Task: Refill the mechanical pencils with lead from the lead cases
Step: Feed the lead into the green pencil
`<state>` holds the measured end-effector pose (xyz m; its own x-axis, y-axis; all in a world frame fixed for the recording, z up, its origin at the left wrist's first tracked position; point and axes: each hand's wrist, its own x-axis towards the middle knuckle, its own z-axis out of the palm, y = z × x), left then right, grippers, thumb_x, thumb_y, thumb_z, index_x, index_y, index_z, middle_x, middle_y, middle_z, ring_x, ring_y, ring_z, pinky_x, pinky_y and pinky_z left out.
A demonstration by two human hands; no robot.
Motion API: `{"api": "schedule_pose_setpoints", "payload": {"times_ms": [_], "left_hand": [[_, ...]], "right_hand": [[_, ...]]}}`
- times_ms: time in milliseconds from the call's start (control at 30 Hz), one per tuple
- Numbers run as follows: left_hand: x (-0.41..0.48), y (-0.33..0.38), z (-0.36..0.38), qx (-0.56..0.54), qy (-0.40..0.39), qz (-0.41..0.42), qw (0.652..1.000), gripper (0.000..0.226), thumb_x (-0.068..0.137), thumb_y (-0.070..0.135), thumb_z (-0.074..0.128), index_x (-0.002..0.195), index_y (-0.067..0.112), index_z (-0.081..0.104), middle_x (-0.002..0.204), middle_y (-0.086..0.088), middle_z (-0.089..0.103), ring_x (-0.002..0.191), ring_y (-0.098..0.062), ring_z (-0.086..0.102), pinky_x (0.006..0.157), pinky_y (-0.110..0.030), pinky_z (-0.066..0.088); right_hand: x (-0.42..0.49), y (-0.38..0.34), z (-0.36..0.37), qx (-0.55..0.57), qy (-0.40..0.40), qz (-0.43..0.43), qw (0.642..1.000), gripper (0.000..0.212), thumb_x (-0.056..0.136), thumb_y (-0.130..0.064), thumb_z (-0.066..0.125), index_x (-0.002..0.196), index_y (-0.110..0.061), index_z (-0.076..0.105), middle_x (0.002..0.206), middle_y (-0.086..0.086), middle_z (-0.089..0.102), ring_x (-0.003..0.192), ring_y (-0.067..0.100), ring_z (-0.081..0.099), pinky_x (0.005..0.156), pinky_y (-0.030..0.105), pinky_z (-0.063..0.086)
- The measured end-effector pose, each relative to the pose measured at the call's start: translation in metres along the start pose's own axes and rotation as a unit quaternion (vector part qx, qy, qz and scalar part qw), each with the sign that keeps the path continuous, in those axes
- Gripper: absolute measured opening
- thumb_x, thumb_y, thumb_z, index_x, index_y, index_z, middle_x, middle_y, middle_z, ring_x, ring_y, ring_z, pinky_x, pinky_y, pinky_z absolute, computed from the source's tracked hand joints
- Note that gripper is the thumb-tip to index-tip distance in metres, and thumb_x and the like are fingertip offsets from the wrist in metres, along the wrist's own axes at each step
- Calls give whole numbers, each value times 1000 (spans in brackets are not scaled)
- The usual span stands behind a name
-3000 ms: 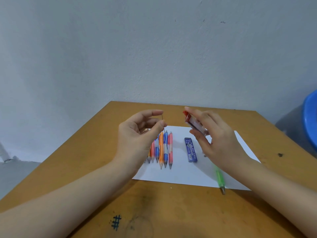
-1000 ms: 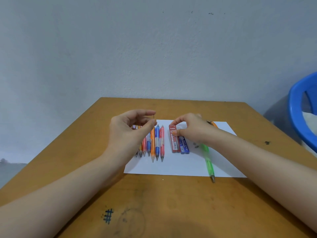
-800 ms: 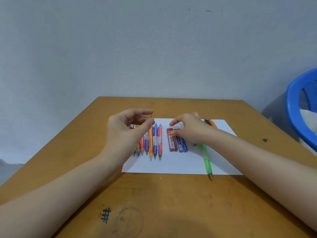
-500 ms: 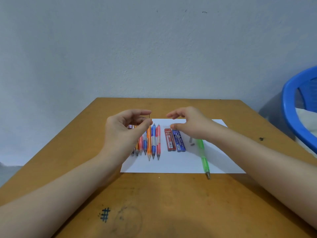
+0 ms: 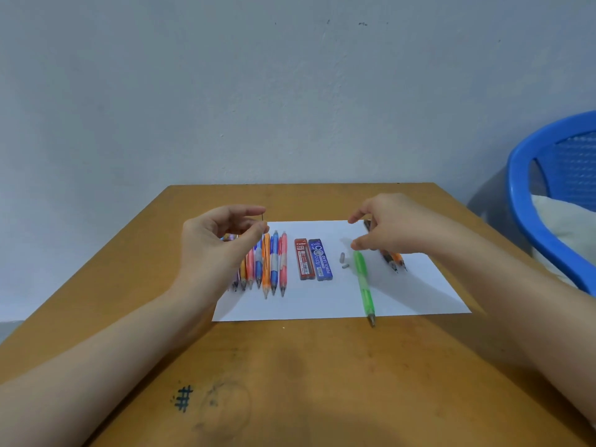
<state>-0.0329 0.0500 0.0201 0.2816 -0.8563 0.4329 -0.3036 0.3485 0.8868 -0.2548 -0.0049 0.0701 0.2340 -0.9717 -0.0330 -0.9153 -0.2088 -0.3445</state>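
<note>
1. The table point(image 5: 290, 366) is flat brown wood with a smooth top. A small dark hash mark point(image 5: 183, 398) is drawn near my edge.
2. A thin white sheet of paper point(image 5: 322, 301) lies flat on the wood.
3. On the left part of the paper is a row of pencils point(image 5: 274, 262). They are round plastic sticks in orange, blue and pink, side by side, with pointy tips toward me.
4. Next to them lie the red lead case point(image 5: 304, 259) and the blue lead case point(image 5: 320, 259), two flat little boxes touching along their long sides.
5. The green pencil point(image 5: 363, 283) is see-through plastic. It lies to the right of the cases, and its tip sticks out past the paper onto the wood. Two tiny grey bits point(image 5: 342, 257) lie just beside its top end.
6. My left hand point(image 5: 216, 243) is up over the row. My thumb and a finger pinch the lead point(image 5: 263, 240), a very thin black stick standing almost straight up.
7. My right hand point(image 5: 393, 225) hovers palm down over the green pencil's top end. My thumb and first finger are apart and hold nothing.
8. A shiny blue plastic chair point(image 5: 532, 204) stands on the right.
</note>
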Motion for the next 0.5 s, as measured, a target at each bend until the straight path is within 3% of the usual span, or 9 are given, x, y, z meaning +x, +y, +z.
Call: {"api": "schedule_pose_setpoints", "payload": {"times_ms": [167, 267, 400, 500], "left_hand": [[0, 0, -1, 3, 5, 4, 1000, 18, 82, 18, 70, 89, 35, 69, 77, 13, 71, 81, -2, 66, 65, -15, 54], [1, 1, -1, -6, 15, 5, 1000, 17, 83, 16, 70, 89, 32, 68, 77, 9, 70, 81, 0, 66, 62, -11, 52], [2, 1, -2, -13, 24, 3, 1000, 17, 83, 16, 70, 90, 31, 68, 78, 8, 70, 82, -1, 66, 63, -11, 52], [2, 0, -2, -14, 30, 1, 999, 17, 83, 17, 70, 89, 32, 68, 80, 7, 71, 83, -3, 67, 70, -17, 55]], "right_hand": [[-4, -5, 12, -3, -73, 54, 996, 78, 76, -27, 78, 142, -15, 38, 78, 7, 66, 61, 21, 60, 60, 28, 52], [-5, -9, 18, -26, -83, 66, 994, 71, 78, -24, 76, 140, -14, 42, 92, 10, 67, 69, 24, 64, 71, 32, 56], [-2, -7, 19, -13, -77, 73, 994, 61, 81, -14, 71, 136, -9, 45, 79, 7, 62, 75, 29, 69, 77, 37, 58], [1, -5, 20, 8, -57, 71, 996, 59, 83, -12, 69, 137, -13, 46, 75, 5, 62, 66, 25, 67, 72, 34, 59]]}}
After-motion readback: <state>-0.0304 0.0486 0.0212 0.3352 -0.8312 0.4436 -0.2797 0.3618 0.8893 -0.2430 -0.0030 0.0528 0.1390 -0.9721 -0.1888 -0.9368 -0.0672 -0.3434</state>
